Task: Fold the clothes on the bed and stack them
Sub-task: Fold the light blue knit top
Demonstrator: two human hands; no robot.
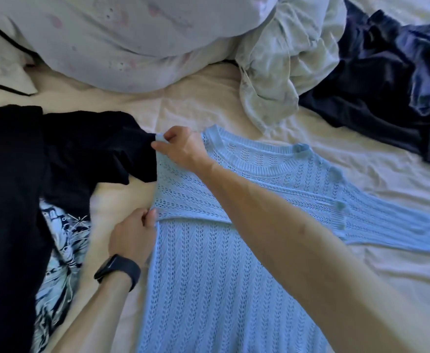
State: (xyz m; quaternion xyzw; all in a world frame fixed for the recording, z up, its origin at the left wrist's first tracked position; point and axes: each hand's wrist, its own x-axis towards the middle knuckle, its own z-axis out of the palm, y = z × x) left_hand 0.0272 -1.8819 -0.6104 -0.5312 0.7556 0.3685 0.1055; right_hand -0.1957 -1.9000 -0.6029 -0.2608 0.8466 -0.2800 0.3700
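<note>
While the light blue knit sweater [234, 263] lay flat on the bed's cream sheet [387, 194], neckline away from the person, both hands held its left edge. The right hand [181, 146] reached across the sweater's chest, its grip pinched on the knit at the shoulder corner just beside the neckline. The left hand [132, 233], with a black watch [118, 270] on its wrist, pinched the same edge lower down, where a folded-over panel ended in a straight line across the body. One sleeve stretched flat to the right. A black garment [18, 187] lay spread at the left, touching the sweater near the right hand and overlapping a black-and-pale-blue patterned cloth [58, 250]. Farther up lay a pale pillow [107, 34], a crumpled grey-white garment [285, 62] near the neckline, and a navy garment [376, 93] beside it.
</note>
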